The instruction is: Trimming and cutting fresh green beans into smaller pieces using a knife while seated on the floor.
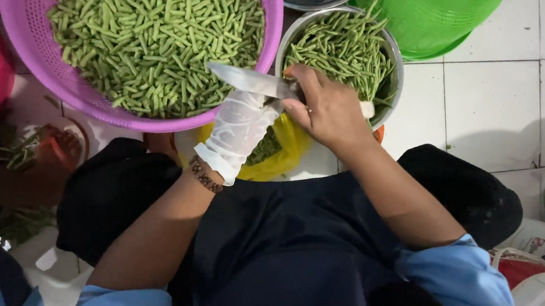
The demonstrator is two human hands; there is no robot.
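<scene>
Two hands meet: right hand [331,112] clamped on knife [252,80], blade over gloved left hand [238,131], its fingers curled together.

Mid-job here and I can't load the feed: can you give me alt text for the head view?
Seen from above, the right hand grips a knife, blade pointing left over the gloved left hand. Ahead sit a purple colander heaped with cut green beans and a metal bowl of beans; below the hands, a yellow container.
</scene>
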